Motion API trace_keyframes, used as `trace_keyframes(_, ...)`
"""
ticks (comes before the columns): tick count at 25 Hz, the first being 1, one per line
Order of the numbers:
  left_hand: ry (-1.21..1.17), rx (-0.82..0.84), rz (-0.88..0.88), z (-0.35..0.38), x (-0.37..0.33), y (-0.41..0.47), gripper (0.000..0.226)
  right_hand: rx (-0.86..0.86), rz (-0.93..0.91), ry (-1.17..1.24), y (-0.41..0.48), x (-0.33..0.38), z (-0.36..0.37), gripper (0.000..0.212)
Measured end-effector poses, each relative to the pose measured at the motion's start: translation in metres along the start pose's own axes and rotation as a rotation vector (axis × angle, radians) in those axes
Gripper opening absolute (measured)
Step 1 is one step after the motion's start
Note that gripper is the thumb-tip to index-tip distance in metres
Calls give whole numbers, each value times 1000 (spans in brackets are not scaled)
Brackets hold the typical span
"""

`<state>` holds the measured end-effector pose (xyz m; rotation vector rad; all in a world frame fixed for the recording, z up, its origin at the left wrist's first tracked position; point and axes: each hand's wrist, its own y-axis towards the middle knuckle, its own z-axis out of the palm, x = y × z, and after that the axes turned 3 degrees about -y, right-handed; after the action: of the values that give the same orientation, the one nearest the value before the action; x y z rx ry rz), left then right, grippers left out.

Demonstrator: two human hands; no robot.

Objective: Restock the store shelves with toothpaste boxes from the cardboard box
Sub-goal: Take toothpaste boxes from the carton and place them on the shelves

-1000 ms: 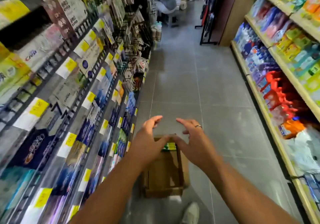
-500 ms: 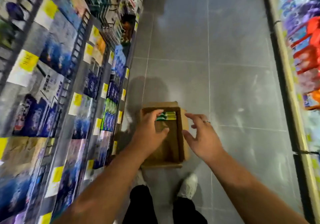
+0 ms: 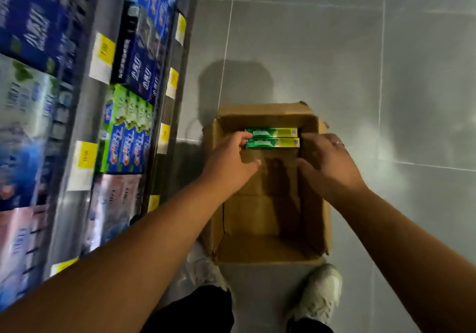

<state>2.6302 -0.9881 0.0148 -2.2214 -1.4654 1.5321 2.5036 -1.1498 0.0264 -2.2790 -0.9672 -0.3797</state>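
In the open brown cardboard box's (image 3: 262,249) far end, two green rectangular toothpaste boxes (image 3: 273,137) are bracketed by the left hand (image 3: 230,161) and right hand (image 3: 328,163); any grip cannot be told.

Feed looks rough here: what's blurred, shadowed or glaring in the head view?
Head view: shelves at left motion-smeared; toothpaste boxes and cardboard box fairly sharp; dark shadow on the floor beyond the box, pale glare right of it.
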Motion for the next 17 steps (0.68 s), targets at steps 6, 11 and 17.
trace_keyframes(6,193,36,-4,85,87,105,60,-8,-164,-157,112,-65,93,48)
trace_keyframes(11,485,94,74,110,129,164,67,38,-182,-371,171,-89,142,49)
trace_keyframes(17,758,112,169,113,151,206,75,96,-149,-575,201,-93,172,42)
